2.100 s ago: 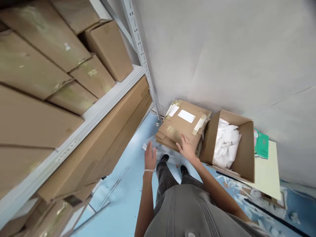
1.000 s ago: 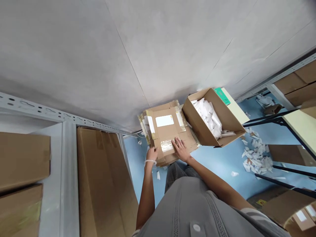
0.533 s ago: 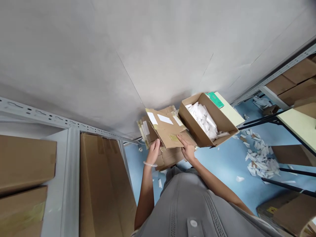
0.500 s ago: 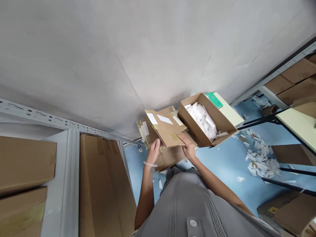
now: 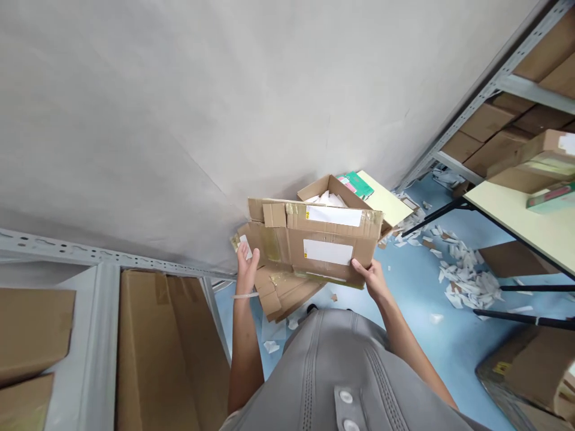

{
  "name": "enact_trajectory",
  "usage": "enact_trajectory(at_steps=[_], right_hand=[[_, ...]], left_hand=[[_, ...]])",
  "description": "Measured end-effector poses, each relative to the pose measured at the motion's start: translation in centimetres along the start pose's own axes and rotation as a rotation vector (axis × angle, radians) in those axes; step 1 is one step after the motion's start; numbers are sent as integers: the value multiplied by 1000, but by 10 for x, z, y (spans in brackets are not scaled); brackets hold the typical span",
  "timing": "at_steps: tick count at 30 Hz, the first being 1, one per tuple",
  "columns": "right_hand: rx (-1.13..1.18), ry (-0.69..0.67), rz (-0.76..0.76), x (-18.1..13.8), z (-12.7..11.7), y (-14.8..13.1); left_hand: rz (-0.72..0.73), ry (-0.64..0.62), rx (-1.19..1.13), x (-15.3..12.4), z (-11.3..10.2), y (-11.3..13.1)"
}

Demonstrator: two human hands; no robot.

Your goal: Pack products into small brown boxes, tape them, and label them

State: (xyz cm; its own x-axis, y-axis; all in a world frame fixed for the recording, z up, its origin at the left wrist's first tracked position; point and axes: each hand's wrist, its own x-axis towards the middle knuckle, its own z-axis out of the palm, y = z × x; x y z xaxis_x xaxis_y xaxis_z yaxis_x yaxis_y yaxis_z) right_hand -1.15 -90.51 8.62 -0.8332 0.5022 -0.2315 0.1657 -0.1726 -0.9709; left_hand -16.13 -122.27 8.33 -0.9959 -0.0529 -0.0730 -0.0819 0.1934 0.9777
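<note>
A flattened cardboard box (image 5: 276, 248) is in front of me, with white labels and yellowish tape along its panels. My right hand (image 5: 372, 280) grips its lower right corner, thumb on the near face. At the left end, my left hand (image 5: 246, 266) has its fingers stretched out close to a small white label; whether it touches the cardboard I cannot tell. Below lies more flattened cardboard (image 5: 287, 293), partly hidden by the box. Behind the right part stands an open carton (image 5: 314, 188) with white paper pieces in it, mostly covered from view.
Shelving with cartons (image 5: 171, 353) stands close on my left, and another rack (image 5: 489, 90) at the right. A green box (image 5: 357, 184) lies on a pale tabletop (image 5: 390, 200). White paper scraps (image 5: 471, 278) litter the blue floor (image 5: 404, 305) by black table legs.
The flattened box has swung round and spread wider, its labelled side now facing me. My left hand has let its fingers out and moved left; my right hand has moved right.
</note>
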Motion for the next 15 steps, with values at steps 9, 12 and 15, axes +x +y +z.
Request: enact_trajectory(at_steps=[9, 12, 15], right_hand=[[206, 119, 77, -18, -95, -15], [232, 218, 60, -27, -146, -19], [252, 311, 54, -41, -199, -22]], left_hand=[[186, -151, 45, -47, 95, 51], [216, -234, 31, -72, 138, 69], [226, -298, 54, -97, 187, 83]])
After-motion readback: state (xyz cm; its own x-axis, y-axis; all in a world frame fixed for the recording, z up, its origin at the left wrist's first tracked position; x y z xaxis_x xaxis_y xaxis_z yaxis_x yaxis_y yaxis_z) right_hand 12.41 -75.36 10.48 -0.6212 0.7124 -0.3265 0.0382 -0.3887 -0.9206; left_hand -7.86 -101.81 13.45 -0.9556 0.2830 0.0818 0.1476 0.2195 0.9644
